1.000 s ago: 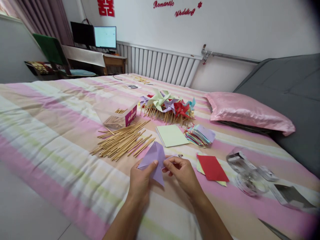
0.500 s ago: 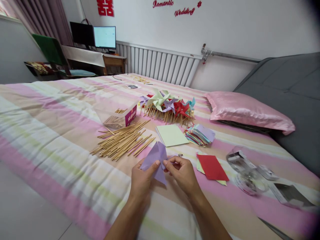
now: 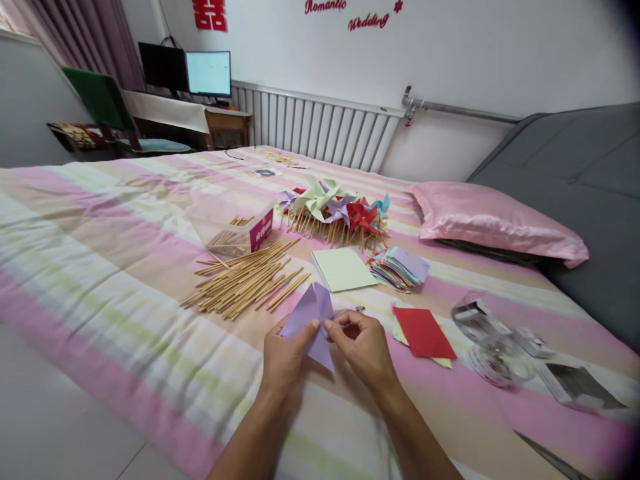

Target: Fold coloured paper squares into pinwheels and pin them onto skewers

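A piece of purple paper [image 3: 306, 313], partly folded into a pinwheel shape, is held in front of me above the bed. My left hand [image 3: 286, 350] grips its left side, thumb pressed near the centre. Closed on the right part of the same paper, my right hand [image 3: 363, 343] pinches close to the middle; what lies under its fingertips is hidden. Beyond the hands is a pile of wooden sticks [image 3: 245, 280]. Pale green paper squares [image 3: 345, 270] lie just past the purple piece, beside a fanned stack of coloured paper [image 3: 400, 269].
Finished pinwheels [image 3: 335, 207] on sticks lie in a heap farther back. Left of them stands a clear plastic box [image 3: 235, 233] with sticks. Red paper [image 3: 425, 333], a round clear container [image 3: 500, 363], small boxes [image 3: 583, 387] and a dark pointed blade [image 3: 547, 455] are at right.
Both hands keep hold of the purple paper in nearly the same place. The right fingers have shifted slightly at its centre, and the view has moved a little.
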`<state>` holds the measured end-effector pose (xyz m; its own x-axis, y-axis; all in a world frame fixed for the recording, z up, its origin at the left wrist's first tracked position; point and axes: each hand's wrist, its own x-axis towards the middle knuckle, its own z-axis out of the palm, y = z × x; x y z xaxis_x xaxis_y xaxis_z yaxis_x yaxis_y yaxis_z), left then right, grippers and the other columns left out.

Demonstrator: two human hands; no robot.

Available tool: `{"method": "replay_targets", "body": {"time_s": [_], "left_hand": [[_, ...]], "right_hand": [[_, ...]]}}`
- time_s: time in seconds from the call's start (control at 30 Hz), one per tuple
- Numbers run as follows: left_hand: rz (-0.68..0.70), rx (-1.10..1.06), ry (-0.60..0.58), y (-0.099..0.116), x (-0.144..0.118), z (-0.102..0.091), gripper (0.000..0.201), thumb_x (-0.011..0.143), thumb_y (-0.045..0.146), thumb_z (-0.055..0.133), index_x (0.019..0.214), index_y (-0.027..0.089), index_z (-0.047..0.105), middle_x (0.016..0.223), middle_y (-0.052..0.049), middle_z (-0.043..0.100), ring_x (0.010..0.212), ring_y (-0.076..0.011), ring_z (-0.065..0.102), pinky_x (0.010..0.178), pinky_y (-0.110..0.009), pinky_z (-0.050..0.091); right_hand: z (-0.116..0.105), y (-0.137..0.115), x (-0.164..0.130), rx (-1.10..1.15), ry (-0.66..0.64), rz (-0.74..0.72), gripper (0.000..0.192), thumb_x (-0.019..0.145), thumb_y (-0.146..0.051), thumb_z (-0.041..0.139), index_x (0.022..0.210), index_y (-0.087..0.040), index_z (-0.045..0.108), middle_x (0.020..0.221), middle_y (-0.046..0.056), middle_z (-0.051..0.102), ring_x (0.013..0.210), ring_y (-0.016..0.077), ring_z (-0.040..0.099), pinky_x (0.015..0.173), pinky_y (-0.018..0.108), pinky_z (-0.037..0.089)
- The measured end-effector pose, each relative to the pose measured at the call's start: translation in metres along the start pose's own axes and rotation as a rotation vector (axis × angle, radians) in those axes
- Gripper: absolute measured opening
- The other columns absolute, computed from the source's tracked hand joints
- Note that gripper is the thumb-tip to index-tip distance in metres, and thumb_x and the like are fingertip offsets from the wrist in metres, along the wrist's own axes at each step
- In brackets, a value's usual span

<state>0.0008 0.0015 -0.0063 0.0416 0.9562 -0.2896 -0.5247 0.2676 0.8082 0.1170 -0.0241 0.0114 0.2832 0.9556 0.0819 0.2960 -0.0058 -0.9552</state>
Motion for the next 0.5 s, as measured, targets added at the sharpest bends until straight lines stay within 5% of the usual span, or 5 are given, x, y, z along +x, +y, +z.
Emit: {"method": "replay_targets", "body": {"time_s": [0.1, 0.3, 0.5], "left_hand": [[-0.019, -0.083, 0.02, 0.002, 0.0, 0.002, 0.037, 0.051, 0.021, 0.084, 0.084, 0.01, 0.069, 0.07, -0.005, 0.072, 0.059, -0.017, 0.066, 0.061, -0.027, 0.052], [-0.031, -0.203, 0.028, 0.004, -0.002, 0.003, 0.038, 0.051, 0.018, 0.083, 0.086, 0.01, 0.069, 0.076, -0.007, 0.074, 0.064, -0.0181, 0.068, 0.067, -0.029, 0.053], [-0.032, -0.19, -0.035, -0.003, -0.005, 0.004, 0.033, 0.057, 0.018, 0.081, 0.087, 0.01, 0.069, 0.077, -0.005, 0.074, 0.067, -0.0161, 0.067, 0.068, -0.027, 0.052]], "right_hand": [[0.007, -0.001, -0.004, 0.129, 0.057, 0.004, 0.024, 0.071, -0.034, 0.069, 0.079, -0.019, 0.052, 0.08, 0.004, 0.066, 0.061, 0.0161, 0.064, 0.056, 0.026, 0.05], [0.024, 0.003, -0.008, 0.397, 0.177, 0.009, 0.075, 0.07, -0.031, 0.072, 0.129, -0.022, 0.028, 0.086, 0.002, 0.064, 0.075, 0.0174, 0.067, 0.068, 0.029, 0.053], [0.026, 0.008, -0.006, 0.564, 0.068, 0.152, 0.031, 0.068, -0.037, 0.073, 0.085, -0.013, 0.063, 0.079, 0.006, 0.068, 0.071, 0.0165, 0.062, 0.067, 0.028, 0.05]]}}
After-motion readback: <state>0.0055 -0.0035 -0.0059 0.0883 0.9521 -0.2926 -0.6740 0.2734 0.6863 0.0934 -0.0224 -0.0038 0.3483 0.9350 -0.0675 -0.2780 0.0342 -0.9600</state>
